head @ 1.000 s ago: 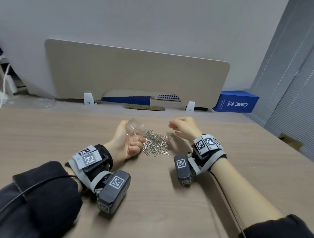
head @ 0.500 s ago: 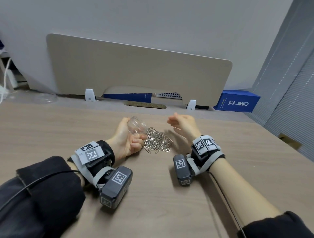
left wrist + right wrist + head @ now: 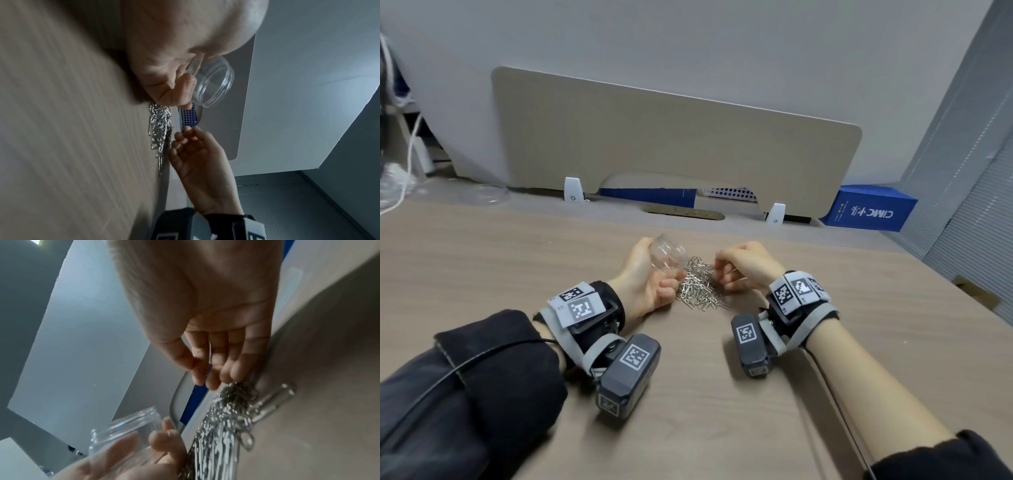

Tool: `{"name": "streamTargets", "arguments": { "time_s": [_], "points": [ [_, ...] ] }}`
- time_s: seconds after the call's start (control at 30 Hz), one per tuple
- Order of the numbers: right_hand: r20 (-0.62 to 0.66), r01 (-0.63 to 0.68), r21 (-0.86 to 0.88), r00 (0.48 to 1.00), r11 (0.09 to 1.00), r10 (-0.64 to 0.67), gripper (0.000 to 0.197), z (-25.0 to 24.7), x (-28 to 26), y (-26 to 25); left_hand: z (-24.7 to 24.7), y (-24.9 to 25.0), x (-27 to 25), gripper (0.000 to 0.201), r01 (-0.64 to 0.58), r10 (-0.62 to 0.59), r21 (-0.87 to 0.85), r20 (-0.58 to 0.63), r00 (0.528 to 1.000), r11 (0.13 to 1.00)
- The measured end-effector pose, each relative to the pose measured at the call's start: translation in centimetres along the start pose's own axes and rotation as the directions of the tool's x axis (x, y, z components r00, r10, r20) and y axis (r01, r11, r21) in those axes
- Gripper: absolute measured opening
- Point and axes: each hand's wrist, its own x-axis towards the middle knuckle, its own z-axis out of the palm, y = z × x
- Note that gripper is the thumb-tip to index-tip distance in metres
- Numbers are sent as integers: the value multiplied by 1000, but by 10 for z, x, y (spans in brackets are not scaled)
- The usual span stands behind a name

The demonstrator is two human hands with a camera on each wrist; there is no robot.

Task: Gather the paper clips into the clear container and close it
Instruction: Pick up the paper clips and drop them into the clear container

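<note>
L hand (image 3: 645, 284) grips the clear container (image 3: 667, 257), fingers (image 3: 162, 439) curled round its wall, thumb behind; it's tilted, open mouth up and away from the person, held just above the tabletop (image 3: 482, 267) at the left edge of the paper clip pile (image 3: 697, 286). No lid on it. Inside looks empty as far as the head view shows.

R hand (image 3: 744, 269) is at the pile's right side, palm facing L, fingers (image 3: 224, 369) loosely bent and slightly apart, tips touching the top of the clips; thumb close to the index tip. Can't tell if a clip is pinched between them, too blurred in the R wrist view.

Pile sits on the tabletop between both hands, mid-desk. Both wrists carry strapped cameras w/ printed markers. Beige divider panel (image 3: 674, 147) stands at the far edge, blue box (image 3: 869, 209) behind it to the right.
</note>
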Motion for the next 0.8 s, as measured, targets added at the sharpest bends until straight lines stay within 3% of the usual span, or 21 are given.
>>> {"name": "streamTargets", "arguments": {
  "time_s": [0.07, 0.17, 0.23, 0.33, 0.5, 0.67, 0.8],
  "points": [
    [-78, 75, -37, 994, 997, -78, 16, -2, 7, -7, 1, 0, 0, 52, -32, 32, -33, -15, 999, 999],
    [-68, 130, -413, 983, 901, -173, 17, 2, 17, -18, -1, 2, 4, 55, -67, 64, -61, -55, 996, 996],
    [32, 128, -612, 990, 781, -138, 39, 11, 19, -23, -3, 3, 8, 53, -86, 78, -80, -89, 993, 993],
    [107, 130, -750, 991, 648, -74, 75, 20, 19, -30, -7, 5, 12, 53, -117, 106, -77, -130, 986, 990],
    [163, 131, -872, 986, 472, 29, 97, 24, 9, -35, -14, 11, 15, 53, -142, 132, -51, -167, 977, 989],
    [184, 119, -841, 980, 528, 71, 91, 23, 3, -33, -15, 10, 14, 52, -118, 111, -39, -151, 982, 992],
    [138, 89, -778, 990, 622, 30, 59, 19, 4, -30, -12, 9, 11, 50, -98, 95, -18, -128, 987, 995]
  ]
}}
